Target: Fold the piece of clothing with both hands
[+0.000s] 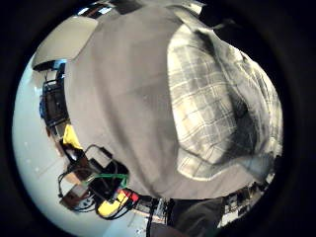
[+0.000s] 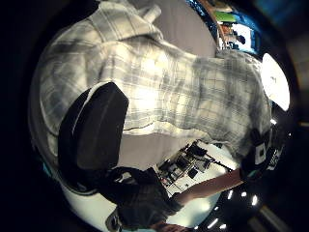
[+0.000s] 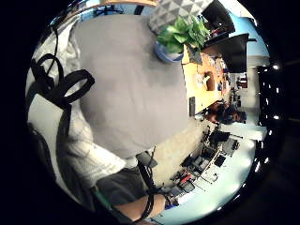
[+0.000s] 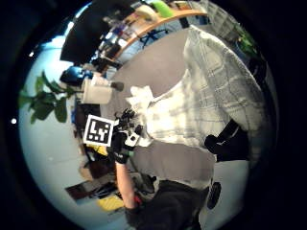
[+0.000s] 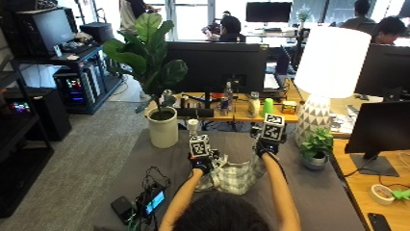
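Plaid shirt [image 5: 234,177] bunched, lifted off grey table [image 5: 320,192] | left hand [image 5: 202,161] and right hand [image 5: 266,144] fingers pinching its edges

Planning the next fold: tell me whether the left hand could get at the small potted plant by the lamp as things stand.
Probably not: the left hand grips the plaid shirt, and the small potted plant stands beyond the right hand, on the table's far right.

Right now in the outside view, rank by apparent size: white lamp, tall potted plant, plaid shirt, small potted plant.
1. tall potted plant
2. white lamp
3. plaid shirt
4. small potted plant
This is apparent size only; distances from the camera differ.
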A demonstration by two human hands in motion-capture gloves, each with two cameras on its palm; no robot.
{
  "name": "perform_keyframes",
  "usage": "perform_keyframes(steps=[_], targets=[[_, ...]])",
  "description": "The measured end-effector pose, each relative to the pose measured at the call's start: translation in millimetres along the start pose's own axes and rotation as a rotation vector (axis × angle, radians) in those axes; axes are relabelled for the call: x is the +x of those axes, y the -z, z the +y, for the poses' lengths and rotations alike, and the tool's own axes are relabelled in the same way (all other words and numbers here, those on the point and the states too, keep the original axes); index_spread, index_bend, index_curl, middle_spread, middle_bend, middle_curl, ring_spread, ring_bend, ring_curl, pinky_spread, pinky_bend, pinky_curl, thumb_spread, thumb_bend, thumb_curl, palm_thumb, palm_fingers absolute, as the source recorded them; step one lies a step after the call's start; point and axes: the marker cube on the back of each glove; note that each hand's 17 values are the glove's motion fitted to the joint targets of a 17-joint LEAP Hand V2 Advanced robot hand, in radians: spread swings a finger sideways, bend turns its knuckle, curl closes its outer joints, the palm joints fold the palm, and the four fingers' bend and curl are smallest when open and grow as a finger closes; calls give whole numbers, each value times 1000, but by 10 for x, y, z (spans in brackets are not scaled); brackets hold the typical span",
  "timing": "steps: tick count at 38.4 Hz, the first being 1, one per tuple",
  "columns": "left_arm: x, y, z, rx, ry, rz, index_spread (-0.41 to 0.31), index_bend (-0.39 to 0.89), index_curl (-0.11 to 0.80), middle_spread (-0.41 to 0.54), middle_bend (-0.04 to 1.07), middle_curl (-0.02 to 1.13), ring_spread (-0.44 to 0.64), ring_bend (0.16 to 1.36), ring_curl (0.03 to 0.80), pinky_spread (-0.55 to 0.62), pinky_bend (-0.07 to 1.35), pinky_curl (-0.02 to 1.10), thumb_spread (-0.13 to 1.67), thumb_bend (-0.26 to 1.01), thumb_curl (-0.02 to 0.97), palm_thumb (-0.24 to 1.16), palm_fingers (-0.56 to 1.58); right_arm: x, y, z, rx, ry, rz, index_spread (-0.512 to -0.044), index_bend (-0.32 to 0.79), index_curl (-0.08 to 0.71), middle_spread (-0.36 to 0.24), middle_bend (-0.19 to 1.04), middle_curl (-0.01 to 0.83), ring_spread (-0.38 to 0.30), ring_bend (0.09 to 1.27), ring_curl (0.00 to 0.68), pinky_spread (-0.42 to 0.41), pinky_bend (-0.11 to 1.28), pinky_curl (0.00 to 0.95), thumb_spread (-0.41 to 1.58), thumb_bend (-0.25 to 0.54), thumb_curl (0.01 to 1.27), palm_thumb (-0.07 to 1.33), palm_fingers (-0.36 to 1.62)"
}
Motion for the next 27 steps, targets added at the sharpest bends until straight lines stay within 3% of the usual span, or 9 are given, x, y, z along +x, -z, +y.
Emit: perform_keyframes(steps=[6, 14, 20, 22, 25, 27], targets=[[-166, 159, 46, 24, 68, 7, -88, 180, 397, 143, 145, 228, 244, 559, 317, 328, 381, 367, 1246, -12, 211, 173, 215, -351, 9, -6, -14, 31, 18, -210, 186, 390, -125, 379, 537, -220, 613, 469, -263, 601, 433, 350, -26, 697, 1075, 1266], [-349, 303, 40, 97, 85, 6, -84, 184, 399, 147, 141, 224, 246, 561, 313, 317, 378, 363, 1257, -11, 209, 178, 222, -898, -51, 9, -12, 83, 4, -214, 188, 419, -129, 386, 544, -225, 607, 475, -262, 598, 443, 285, -26, 719, 1078, 1271], [-650, 687, 171, 260, 184, -9, -83, 183, 399, 149, 152, 226, 246, 554, 309, 314, 371, 359, 1354, 1, 194, 181, 233, -1549, -377, 162, -48, 146, -136, -216, 191, 440, -136, 400, 551, -234, 613, 482, -263, 588, 451, 251, -26, 733, 1076, 1277], [-748, 844, 212, 336, 196, -13, -83, 187, 402, 149, 153, 228, 246, 551, 308, 313, 367, 357, 1381, 4, 190, 186, 237, -1733, -468, 431, -115, 162, -199, -217, 189, 446, -138, 401, 553, -235, 614, 484, -265, 589, 454, 243, -25, 736, 1078, 1275], [-879, 1030, 267, 421, 213, -23, -86, 202, 407, 138, 153, 230, 235, 546, 304, 304, 353, 352, 1445, 19, 185, 202, 266, -1945, -606, 926, -334, 172, -285, -215, 173, 450, -143, 407, 556, -239, 624, 490, -268, 589, 457, 239, -28, 740, 1073, 1268], [-931, 1102, 297, 433, 234, -37, -87, 205, 411, 133, 150, 230, 231, 541, 302, 300, 346, 350, 1473, 24, 181, 206, 279, -1971, -700, 1039, -433, 202, -335, -212, 133, 439, -141, 391, 552, -235, 623, 489, -276, 603, 459, 274, -46, 736, 1030, 1209]])
